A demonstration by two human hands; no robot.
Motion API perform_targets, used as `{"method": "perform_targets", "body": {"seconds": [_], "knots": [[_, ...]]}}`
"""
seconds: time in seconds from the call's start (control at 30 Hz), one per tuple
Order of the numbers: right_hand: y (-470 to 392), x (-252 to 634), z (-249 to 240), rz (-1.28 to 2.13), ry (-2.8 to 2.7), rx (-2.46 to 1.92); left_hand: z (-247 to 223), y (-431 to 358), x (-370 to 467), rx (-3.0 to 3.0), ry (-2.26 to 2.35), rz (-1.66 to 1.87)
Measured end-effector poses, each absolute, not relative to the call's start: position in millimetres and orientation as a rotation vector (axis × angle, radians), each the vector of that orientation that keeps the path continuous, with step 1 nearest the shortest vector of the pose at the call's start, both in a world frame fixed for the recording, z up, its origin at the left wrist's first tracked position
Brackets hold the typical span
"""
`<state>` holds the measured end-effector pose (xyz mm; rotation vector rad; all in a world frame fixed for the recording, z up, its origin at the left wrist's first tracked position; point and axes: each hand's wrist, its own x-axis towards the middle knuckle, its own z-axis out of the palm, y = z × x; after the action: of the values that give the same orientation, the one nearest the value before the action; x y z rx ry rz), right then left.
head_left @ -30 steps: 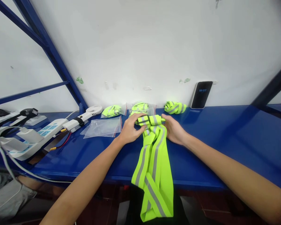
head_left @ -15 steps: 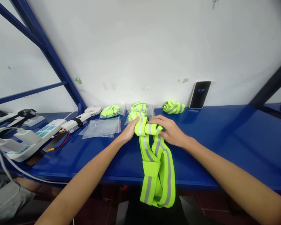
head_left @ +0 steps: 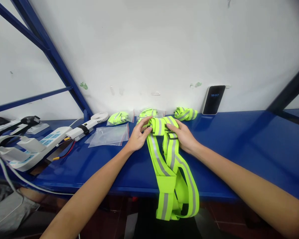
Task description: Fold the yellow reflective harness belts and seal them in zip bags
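I had a yellow-green strap with a grey stripe up over the middle of the blue surface, folded band at the top, long loops trailing toward the viewer. Loops ran out past the front edge; couldn't tell if they touched it. Black buckle sat just below the right thumb.

Left hand pinched the left end of the folded band, thumb in front. Right hand gripped the right end, thumb on top, other fingers mostly hidden behind. Both were grasping the same strap, with the band spanning between them.

Tight side was behind: a bagged strap lay just past the left hand, partly covered by it, and a rolled strap lay near, beyond the right hand. Another bagged strap lay farther left, by the wall. Flat clear bags took up the space left of the left hand.

Farther left, the white fan and power strip crowded that end. Phone stood tilted at the back edge, reading 18:57. Widest room to move was right of the right hand, out to the dark post.
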<state>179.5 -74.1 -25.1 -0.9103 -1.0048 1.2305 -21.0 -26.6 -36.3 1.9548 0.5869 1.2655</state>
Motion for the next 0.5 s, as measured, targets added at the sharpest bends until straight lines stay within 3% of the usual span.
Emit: {"method": "perform_targets", "body": {"seconds": [0.23,0.5], "knots": [[-78.3,178.5,-18.7,1.409,-0.857,-0.914,-31.2,-32.2,-25.0,1.976,0.605,1.292],[-80.2,178.0,-18.0,1.406,-0.967,-0.975,-21.6,-39.0,-26.8,2.477,0.692,1.269]]}}
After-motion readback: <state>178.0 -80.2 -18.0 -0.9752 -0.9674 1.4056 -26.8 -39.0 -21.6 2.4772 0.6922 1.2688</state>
